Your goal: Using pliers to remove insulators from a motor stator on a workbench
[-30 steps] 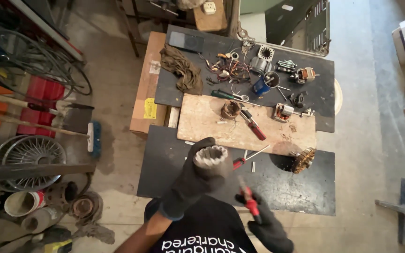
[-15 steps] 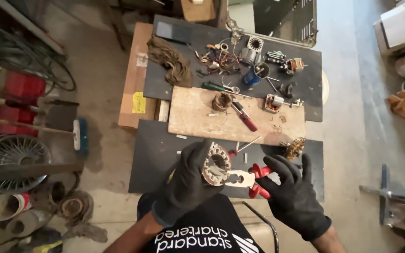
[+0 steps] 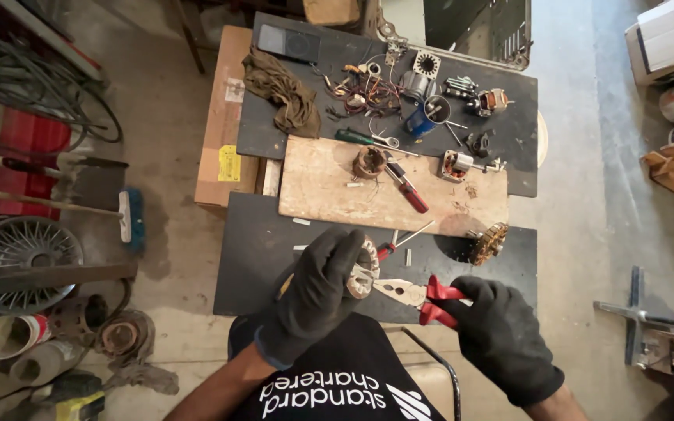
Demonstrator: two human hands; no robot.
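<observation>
Low in the centre of the frame, the left hand [image 3: 317,292], in a black glove, is wrapped around a small motor stator [image 3: 362,269], a ring of steel laminations with windings inside, held above the near edge of the dark workbench [image 3: 259,249]. The right hand [image 3: 501,343], also gloved, is closed around the red handles of a pair of pliers [image 3: 419,295], whose metal nose reaches left to the stator's rim; whether it bites a wire or only touches is too small to tell.

The likely trouble, as I judge it, is a slip: if the nose loses its grip under a pull, it could jab the left glove or jerk the stator free to fall off the bench edge. Snapped winding wire could also flick loose.

Behind them lie a red-handled screwdriver [image 3: 406,187] on the pale wooden board [image 3: 321,187] and a copper-wound rotor [image 3: 489,243] to the right.

Compared with half a second ago, the right hand has closed from spread fingers onto the handles, and the pliers now point squarely at the stator.
</observation>
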